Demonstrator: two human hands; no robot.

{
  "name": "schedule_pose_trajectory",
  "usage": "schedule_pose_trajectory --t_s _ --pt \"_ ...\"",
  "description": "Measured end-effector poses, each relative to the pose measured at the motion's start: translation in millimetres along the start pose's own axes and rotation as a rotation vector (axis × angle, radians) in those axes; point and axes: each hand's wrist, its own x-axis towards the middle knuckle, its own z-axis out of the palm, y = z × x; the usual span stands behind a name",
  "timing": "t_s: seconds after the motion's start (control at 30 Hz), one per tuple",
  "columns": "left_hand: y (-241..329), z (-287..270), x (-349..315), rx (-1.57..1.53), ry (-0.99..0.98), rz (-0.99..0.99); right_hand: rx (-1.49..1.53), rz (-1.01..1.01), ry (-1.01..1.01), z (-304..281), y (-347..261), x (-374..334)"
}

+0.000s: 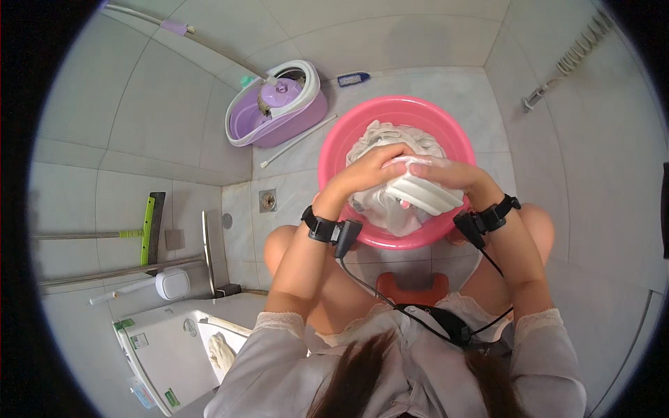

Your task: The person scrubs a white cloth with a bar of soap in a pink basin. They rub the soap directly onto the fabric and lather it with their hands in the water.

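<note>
A pink basin (327, 174) stands on the floor between my legs, holding wet white cloth (394, 139). My left hand (376, 167) is closed on a bunch of the white cloth over the basin. My right hand (449, 174) grips the same bunch from the other side, its thumb near the left fingers. Just below the hands, a white ridged piece that looks like a small washboard (425, 196) leans in the basin, partly covered by cloth. The fingertips are partly hidden in the cloth.
A purple mop bucket (300, 122) with a mop stands beyond the basin to the left, near a brush (353, 79) by the wall. A floor drain (267, 200) lies left. The washing machine (164, 355) is at lower left. An orange stool (411, 289) is beneath me.
</note>
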Motion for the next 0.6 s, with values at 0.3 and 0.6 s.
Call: schedule_pose_trajectory --t_s 0.3,0.6 --pt "4.0 32.3 -19.9 -0.140 0.219 -0.182 0.244 -0.020 -0.082 5.9 -5.2 -17.5" --pt "36.3 13.1 -37.3 -1.225 0.730 -0.081 -0.225 -0.346 0.234 -25.7 99.5 25.1"
